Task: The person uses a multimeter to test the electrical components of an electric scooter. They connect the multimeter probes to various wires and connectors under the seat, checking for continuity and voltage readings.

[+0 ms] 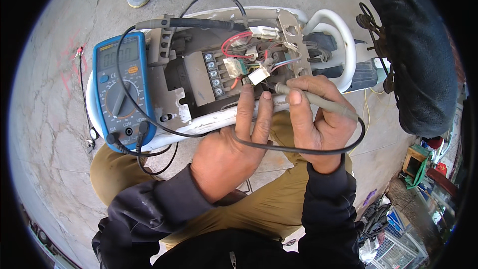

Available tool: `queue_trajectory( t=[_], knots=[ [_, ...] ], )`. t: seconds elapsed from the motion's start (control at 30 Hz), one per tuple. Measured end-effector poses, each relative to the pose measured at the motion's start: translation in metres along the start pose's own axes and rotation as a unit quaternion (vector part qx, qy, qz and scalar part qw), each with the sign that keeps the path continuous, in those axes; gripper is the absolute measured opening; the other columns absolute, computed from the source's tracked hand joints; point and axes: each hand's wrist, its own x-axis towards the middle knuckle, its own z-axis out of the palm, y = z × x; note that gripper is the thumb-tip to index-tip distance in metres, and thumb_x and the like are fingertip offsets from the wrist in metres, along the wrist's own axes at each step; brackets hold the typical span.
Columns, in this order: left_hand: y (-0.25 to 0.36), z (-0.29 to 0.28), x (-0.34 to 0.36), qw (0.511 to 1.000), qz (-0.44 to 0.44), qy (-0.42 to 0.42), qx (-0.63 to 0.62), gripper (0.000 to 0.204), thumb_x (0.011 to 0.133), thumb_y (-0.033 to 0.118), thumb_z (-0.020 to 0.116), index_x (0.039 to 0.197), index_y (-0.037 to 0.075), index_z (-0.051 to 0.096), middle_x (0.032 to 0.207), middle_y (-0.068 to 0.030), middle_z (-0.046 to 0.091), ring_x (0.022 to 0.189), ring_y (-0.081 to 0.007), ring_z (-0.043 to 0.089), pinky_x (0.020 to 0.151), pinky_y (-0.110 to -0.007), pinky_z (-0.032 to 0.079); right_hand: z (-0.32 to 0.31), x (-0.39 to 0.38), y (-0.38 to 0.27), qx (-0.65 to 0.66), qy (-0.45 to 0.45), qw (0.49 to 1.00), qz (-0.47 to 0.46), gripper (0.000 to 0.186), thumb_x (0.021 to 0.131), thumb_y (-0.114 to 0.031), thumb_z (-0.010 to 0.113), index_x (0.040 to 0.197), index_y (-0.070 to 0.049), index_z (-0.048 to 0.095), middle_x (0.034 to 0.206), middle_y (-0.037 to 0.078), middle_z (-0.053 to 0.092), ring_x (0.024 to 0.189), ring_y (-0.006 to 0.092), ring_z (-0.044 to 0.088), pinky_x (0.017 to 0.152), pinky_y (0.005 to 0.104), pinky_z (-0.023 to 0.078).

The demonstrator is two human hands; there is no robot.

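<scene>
Gripping a slim grey probe [318, 100] — right hand [326, 132], left hand [226, 157], two fingers apart, near boxy white connector [258, 75]

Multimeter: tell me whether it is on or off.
On. Faint digits show on the screen of the blue multimeter, which a blank, switched-off screen would not have.

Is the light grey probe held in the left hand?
No, the right hand grips the light grey probe; the left hand extends two fingers near a white connector.
</scene>
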Motion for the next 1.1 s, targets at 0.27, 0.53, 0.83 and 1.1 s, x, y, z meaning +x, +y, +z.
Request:
queue_trajectory(
  t=[0.27, 0.53, 0.83, 1.1],
  knots=[
    [-0.004, -0.005, 0.003, 1.000, 0.022, 0.018, -0.004, 0.085, 0.088, 0.033, 0.079, 0.158, -0.004, 0.049, 0.148, -0.0324, 0.056, 0.090, -0.0279, 0.078, 0.082, -0.035, 0.064, 0.002, 0.003, 0.000, -0.009, -0.040, 0.998, -0.050, 0.015, 0.086, 0.003, 0.078, 0.100, 0.003, 0.074, 0.098, 0.012, 0.076, 0.078, 0.0290, 0.075, 0.066, 0.0365, 0.059],
    [-0.006, -0.004, 0.001, 0.999, 0.009, 0.016, -0.046, 0.088, 0.087, 0.036, 0.086, 0.158, -0.001, 0.049, 0.154, -0.0290, 0.053, 0.085, -0.0258, 0.079, 0.069, -0.030, 0.063, 0.006, 0.005, 0.005, -0.004, -0.012, 0.999, -0.039, 0.015, 0.088, 0.002, 0.077, 0.103, 0.000, 0.073, 0.090, 0.014, 0.075, 0.071, 0.0285, 0.072, 0.063, 0.0358, 0.056],
    [-0.007, -0.010, 0.001, 0.999, 0.014, -0.007, -0.044, 0.070, 0.093, 0.022, 0.070, 0.155, -0.005, 0.051, 0.149, -0.0282, 0.057, 0.090, -0.0230, 0.078, 0.081, -0.035, 0.064, 0.006, 0.003, 0.004, -0.014, -0.026, 0.999, -0.013, 0.013, 0.091, 0.001, 0.076, 0.103, 0.001, 0.072, 0.087, 0.013, 0.074, 0.069, 0.0244, 0.071, 0.061, 0.0325, 0.055],
    [-0.007, -0.007, 0.004, 0.999, 0.022, 0.018, -0.029, 0.060, 0.094, 0.012, 0.063, 0.151, -0.006, 0.055, 0.144, -0.0272, 0.061, 0.080, -0.0199, 0.077, 0.072, -0.032, 0.063, 0.010, 0.002, 0.004, -0.015, -0.013, 0.999, -0.025, 0.013, 0.090, 0.001, 0.077, 0.102, 0.001, 0.072, 0.090, 0.013, 0.074, 0.072, 0.0255, 0.072, 0.063, 0.0339, 0.056]
  ],
)
